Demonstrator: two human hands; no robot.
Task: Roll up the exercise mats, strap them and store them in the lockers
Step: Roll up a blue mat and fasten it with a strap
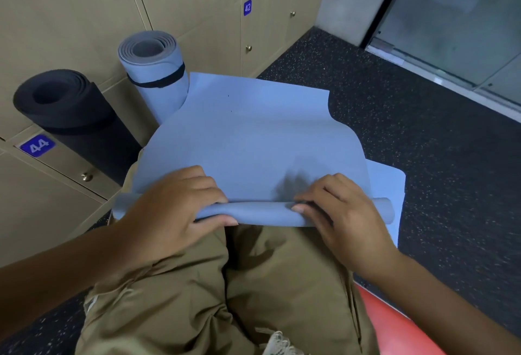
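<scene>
Just getting the roll started on this blue mat point(248, 135), which is lying over the lap. Left hand point(174, 205) and right hand point(338, 213) are both curling round the tight first turn, thumbs tucked under it; the flat rest is draping beyond the fingertips. Next I'm guessing it needs even pressure so the ends stay aligned.
</scene>
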